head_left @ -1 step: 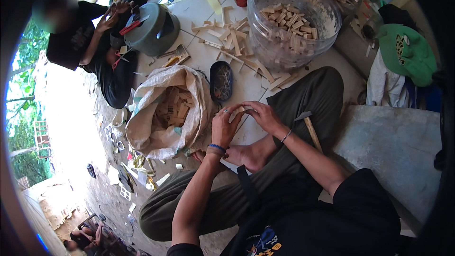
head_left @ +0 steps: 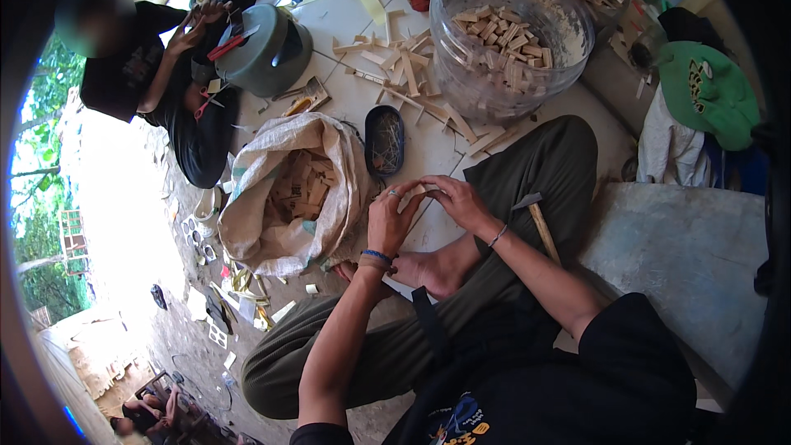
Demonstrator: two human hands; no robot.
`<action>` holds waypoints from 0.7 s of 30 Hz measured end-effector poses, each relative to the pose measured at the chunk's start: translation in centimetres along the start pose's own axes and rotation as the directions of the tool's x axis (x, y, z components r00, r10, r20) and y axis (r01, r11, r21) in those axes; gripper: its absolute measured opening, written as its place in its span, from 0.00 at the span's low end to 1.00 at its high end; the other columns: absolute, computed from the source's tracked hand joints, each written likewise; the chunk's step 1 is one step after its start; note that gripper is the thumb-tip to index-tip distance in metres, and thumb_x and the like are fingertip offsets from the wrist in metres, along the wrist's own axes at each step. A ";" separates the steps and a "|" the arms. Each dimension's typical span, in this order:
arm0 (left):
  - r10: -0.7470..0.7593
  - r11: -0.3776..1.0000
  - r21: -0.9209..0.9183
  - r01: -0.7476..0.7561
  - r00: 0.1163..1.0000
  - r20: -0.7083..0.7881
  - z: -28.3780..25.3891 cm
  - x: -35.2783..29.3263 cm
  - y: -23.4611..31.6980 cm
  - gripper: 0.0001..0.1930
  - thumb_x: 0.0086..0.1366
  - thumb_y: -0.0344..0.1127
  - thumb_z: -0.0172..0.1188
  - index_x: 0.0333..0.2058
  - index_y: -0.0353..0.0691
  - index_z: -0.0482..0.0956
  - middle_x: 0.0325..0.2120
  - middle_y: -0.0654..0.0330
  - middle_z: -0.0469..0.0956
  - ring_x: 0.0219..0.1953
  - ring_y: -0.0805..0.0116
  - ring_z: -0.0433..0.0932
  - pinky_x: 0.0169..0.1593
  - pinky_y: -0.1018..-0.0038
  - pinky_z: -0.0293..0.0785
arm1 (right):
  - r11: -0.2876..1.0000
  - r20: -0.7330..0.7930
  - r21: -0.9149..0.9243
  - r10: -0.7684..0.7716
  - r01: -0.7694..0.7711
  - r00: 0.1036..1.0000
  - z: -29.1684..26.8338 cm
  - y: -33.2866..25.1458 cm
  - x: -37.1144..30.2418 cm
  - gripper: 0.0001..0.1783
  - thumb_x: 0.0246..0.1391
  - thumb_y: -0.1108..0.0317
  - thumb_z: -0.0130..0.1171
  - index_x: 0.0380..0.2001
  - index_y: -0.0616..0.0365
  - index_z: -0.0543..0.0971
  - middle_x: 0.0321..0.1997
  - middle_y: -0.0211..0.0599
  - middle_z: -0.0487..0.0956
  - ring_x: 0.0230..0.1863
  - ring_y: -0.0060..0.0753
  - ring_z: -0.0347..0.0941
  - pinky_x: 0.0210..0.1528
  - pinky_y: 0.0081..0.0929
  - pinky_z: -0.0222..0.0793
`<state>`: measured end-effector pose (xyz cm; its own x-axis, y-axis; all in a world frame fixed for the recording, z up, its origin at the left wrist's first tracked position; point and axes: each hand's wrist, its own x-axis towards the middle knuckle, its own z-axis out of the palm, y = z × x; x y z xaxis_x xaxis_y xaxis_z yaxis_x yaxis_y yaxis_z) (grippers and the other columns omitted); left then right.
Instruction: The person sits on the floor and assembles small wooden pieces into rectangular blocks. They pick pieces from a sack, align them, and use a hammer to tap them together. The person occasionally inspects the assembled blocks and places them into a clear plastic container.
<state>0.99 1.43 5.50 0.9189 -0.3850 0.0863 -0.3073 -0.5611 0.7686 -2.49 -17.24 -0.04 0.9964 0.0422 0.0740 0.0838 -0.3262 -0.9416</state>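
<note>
My left hand [head_left: 390,216] and my right hand [head_left: 458,203] meet fingertip to fingertip above the tiled floor, in front of my bare foot. Both pinch a small pale wooden piece [head_left: 423,189], mostly hidden by the fingers. Just beyond my left hand stands a dark oval tray [head_left: 370,148] with thin, nail-like pins in it. To its left, an open woven sack [head_left: 239,222] holds many small wooden pieces. A hammer [head_left: 542,231] with a wooden handle lies across my right leg, next to my right forearm.
A clear plastic tub [head_left: 461,91] of wooden blocks stands far right, near scattered wooden strips [head_left: 408,74]. At far left a co-worker [head_left: 124,74] sits by a grey-green container [head_left: 264,58]. A green cap [head_left: 704,95] lies right. Scraps [head_left: 239,301] litter the left floor.
</note>
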 end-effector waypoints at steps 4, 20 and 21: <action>0.017 1.000 0.004 -0.017 1.000 0.007 -0.1 0.0 -0.3 0.15 0.65 0.34 0.69 0.51 0.43 0.84 0.43 0.50 0.86 0.46 0.46 0.84 0.49 0.59 0.79 | 1.000 0.005 0.022 0.004 -0.004 1.000 -0.1 0.2 0.1 0.18 0.62 0.75 0.63 0.55 0.58 0.81 0.54 0.45 0.85 0.54 0.51 0.82 0.52 0.37 0.79; 0.018 0.999 0.033 -0.019 0.999 0.034 -0.4 0.3 -0.2 0.16 0.66 0.36 0.69 0.51 0.42 0.83 0.46 0.52 0.85 0.49 0.48 0.83 0.53 0.60 0.78 | 0.999 0.016 0.037 0.038 -0.038 0.999 -0.1 0.2 0.2 0.18 0.61 0.74 0.64 0.55 0.57 0.81 0.53 0.45 0.85 0.53 0.49 0.83 0.52 0.36 0.79; -0.008 1.000 0.012 0.008 0.999 0.041 -0.3 0.3 -0.2 0.16 0.66 0.35 0.69 0.51 0.42 0.83 0.46 0.52 0.85 0.49 0.48 0.83 0.53 0.60 0.78 | 0.998 0.017 0.039 0.040 -0.040 0.999 -0.1 0.1 0.2 0.18 0.61 0.74 0.64 0.55 0.57 0.81 0.53 0.45 0.85 0.54 0.48 0.83 0.52 0.36 0.79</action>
<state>1.37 1.65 5.57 0.9105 -0.4099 0.0540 -0.3030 -0.5728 0.7617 -2.29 -17.38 -0.12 0.9985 0.0457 0.0308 0.0428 -0.2905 -0.9559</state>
